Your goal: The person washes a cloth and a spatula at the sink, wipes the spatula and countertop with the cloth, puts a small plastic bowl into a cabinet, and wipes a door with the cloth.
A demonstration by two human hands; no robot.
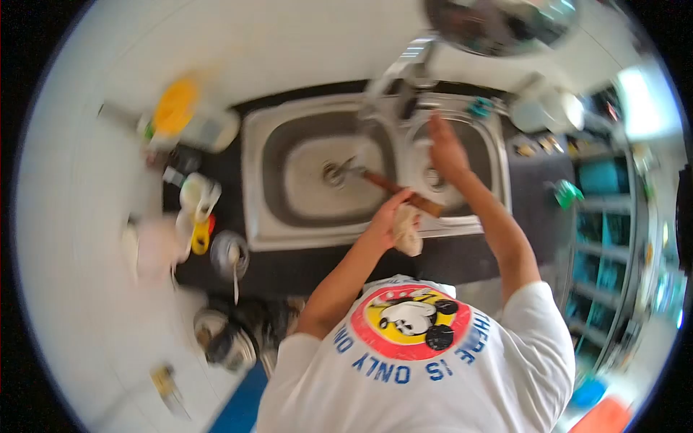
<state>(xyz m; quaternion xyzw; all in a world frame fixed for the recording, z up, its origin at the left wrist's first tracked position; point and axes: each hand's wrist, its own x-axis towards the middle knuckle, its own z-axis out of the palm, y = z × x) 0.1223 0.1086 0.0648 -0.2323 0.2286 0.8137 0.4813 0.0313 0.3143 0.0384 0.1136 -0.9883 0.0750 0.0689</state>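
Observation:
My left hand [388,219] is closed round the wooden handle of a hammer [390,186], whose metal head hangs over the large basin of the steel sink [254,173]. A crumpled beige cloth [408,232] is bunched in the same hand, below the handle. My right hand [447,150] reaches over the small right basin with its fingers stretched toward the tap [411,76]. Its fingertips are close to the tap's lever [429,106]; blur hides whether they touch. I see nothing in that hand.
A teal scrubber [480,107] lies on the sink's back rim. White containers [545,108] stand behind right, with a green item [568,193] on the dark counter. Bottles, cups and a clear bowl with a spoon [229,256] crowd the left. A shelf rack [603,238] stands at right.

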